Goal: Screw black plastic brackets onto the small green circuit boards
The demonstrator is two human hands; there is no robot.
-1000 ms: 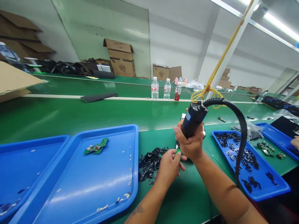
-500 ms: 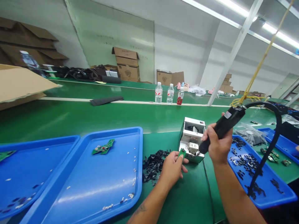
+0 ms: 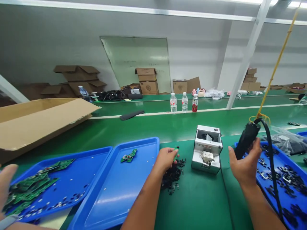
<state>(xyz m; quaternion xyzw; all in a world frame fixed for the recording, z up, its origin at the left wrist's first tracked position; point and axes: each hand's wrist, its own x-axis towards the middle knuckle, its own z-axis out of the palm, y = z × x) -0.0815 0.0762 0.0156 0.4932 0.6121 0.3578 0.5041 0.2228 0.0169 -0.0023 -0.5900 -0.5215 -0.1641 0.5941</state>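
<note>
My left hand [image 3: 167,158] pinches a small green circuit board [image 3: 176,154] above a pile of small black parts [image 3: 173,175]. To its right sits a white screw feeder machine [image 3: 207,149], with nothing touching it. My right hand [image 3: 246,163] is around the lower part of a black electric screwdriver [image 3: 247,139], its thumb spread away from the tool. The screwdriver hangs from a yellow cord and has a thick black cable. One green board piece [image 3: 129,156] lies in the middle blue tray [image 3: 120,188].
At the far left, another person's hand [image 3: 7,182] is beside a blue tray [image 3: 96,153] of green boards. A large open cardboard box [image 3: 48,124] stands behind it. On the right lies a blue tray of black parts [image 3: 285,179]. Three bottles [image 3: 184,102] stand at the back.
The view has swung left. My left hand has moved away from the feeder with the board, over the black parts. My right hand and the screwdriver have moved right, and its grip looks looser.
</note>
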